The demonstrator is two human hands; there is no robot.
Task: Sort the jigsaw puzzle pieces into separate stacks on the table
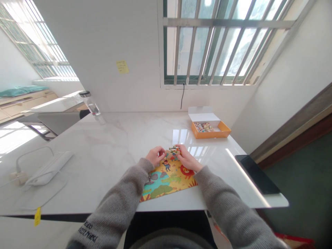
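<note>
Your left hand (156, 155) and right hand (188, 158) curled, gripping small blocks (174, 150) from both sides to keep them together, over far edge of picture sheet (168, 178); orange box (210, 129) beyond sheet

Left hand (155, 155), curled just beside a cluster of small picture blocks (174, 150); right hand (188, 159), fingers touching that cluster; illustrated animal puzzle sheet (168, 178), beneath and toward the body from both hands; white marble table (124, 138), under the sheet; orange cardboard tray (211, 130) of further blocks, ahead of the right hand.

The head-worn view angles downward onto the left hand (155, 155) and right hand (188, 158).
</note>
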